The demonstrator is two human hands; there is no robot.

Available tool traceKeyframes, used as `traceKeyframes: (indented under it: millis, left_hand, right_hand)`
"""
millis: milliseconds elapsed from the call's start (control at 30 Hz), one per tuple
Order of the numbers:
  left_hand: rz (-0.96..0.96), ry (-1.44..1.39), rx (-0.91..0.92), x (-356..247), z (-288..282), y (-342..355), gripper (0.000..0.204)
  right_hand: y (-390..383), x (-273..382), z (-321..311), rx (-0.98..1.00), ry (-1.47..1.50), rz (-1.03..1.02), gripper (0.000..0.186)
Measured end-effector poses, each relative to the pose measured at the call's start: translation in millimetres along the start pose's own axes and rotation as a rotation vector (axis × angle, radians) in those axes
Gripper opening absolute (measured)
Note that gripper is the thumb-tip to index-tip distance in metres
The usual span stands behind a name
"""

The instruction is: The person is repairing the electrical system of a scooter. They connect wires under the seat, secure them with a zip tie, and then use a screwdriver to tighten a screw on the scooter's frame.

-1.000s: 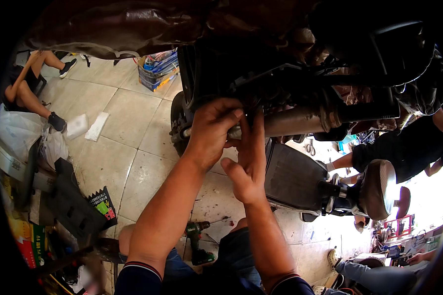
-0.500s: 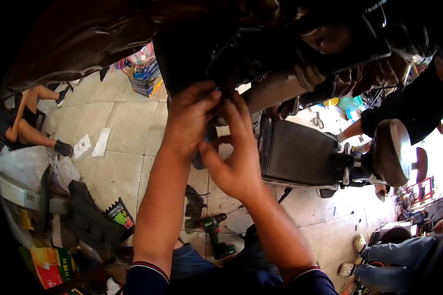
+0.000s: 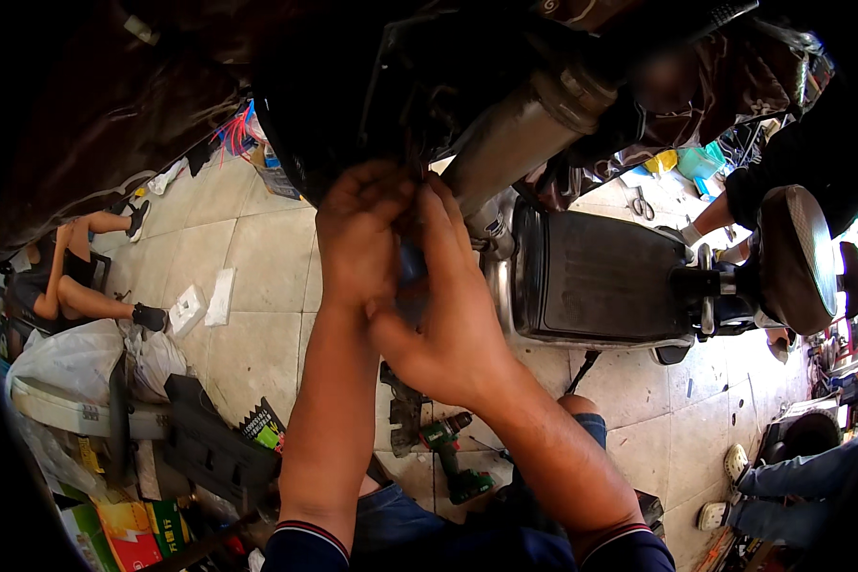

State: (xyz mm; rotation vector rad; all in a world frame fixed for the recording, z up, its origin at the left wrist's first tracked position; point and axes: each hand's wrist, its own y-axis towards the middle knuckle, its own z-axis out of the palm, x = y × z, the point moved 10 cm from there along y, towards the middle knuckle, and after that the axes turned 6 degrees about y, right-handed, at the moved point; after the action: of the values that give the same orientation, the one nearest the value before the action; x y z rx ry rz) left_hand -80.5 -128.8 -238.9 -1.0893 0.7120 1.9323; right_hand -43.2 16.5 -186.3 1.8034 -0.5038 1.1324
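The left hand (image 3: pixel 360 229) is lying against the dark underside (image 3: pixel 343 105), its fingers half curled; the right hand (image 3: pixel 453 319) is standing just beside it, fingers long and nearly straight, thumb spread toward the left wrist; the fingertips of both are meeting in shadow, and whatever they may be gripping is hidden, so I cannot tell if they are holding anything; the tube (image 3: pixel 510 153), a smooth, dull metal cylinder with a ringed collar, is slanting up to the far right from just beyond the right fingertips; wrinkled, glossy brown sheeting (image 3: pixel 86 153) is hanging at the far left.

Right of the hands, the footboard (image 3: pixel 605 272) is showing a flat, matte black face with rounded corners; the padded seat (image 3: pixel 799 257), brown and grainy, is sitting farther right; scissors (image 3: pixel 642 203) are lying beyond the board.

Nearer, a green and black plastic drill (image 3: pixel 456 459) is resting on pale, stained tiles (image 3: pixel 257 257), between the forearms; to the left, two white blocks (image 3: pixel 188 310) are lying side by side, with a crumpled, translucent bag (image 3: pixel 71 362) nearer.
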Motion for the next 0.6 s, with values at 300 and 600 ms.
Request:
traceKeyframes:
  millis: [300, 600]
  left_hand:
    - [-0.004, -0.132, -0.088, 12.2, -7.4, -0.3, 0.031]
    - [0.269, 0.137, -0.118, 3.7, -5.6, 4.2, 0.032]
  right_hand:
    - [8.7, -4.6, -2.1, 0.019, 0.061, -0.012, 0.091]
    - [10.0, 16.0, 3.5, -0.049, -0.338, 0.067, 0.072]
